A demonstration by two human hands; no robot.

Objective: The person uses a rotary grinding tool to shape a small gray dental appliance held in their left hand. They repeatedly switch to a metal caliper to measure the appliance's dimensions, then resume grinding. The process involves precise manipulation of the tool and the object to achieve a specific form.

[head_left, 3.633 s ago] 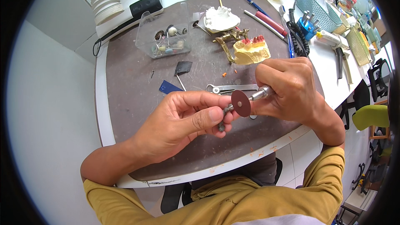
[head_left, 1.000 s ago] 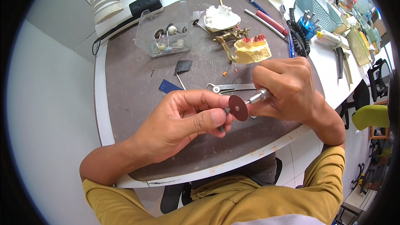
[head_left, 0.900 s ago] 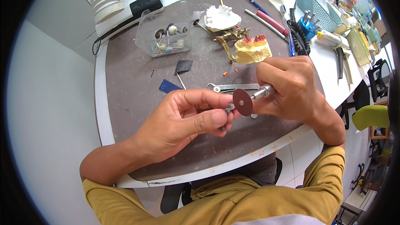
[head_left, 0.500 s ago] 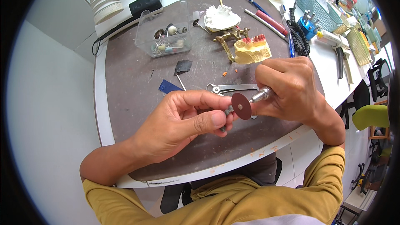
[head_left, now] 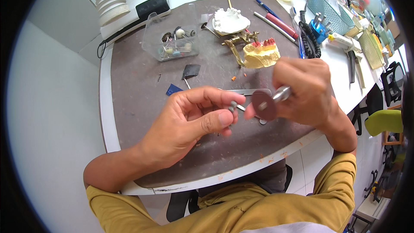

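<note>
One brown work mat (head_left: pixel 138 116) covers the tabletop, and a yellow dental model (head_left: pixel 261 58) with red-topped teeth stands on it. On the person's side of that model are two bare hands: the left hand (head_left: pixel 181 125) to its left, the right hand (head_left: pixel 308 92), blurred, to its right. A clear open box (head_left: pixel 148 45) of small mounted tools sits well left of the model, and a white plaster cast (head_left: pixel 230 20) lies beyond it, slightly left. The right fingers are wrapped around a silver rotary handpiece (head_left: pixel 283 93) that carries a dark red disc (head_left: pixel 264 105), directly on the person's side of the model. Smallest is a knobbly grey piece (head_left: pixel 233 105), nearer the person than the model and to its left. The left thumb and fingers are closed on it; its upper end shows above the thumb tip, just beside the index fingertip. The disc is apart from it.
</note>
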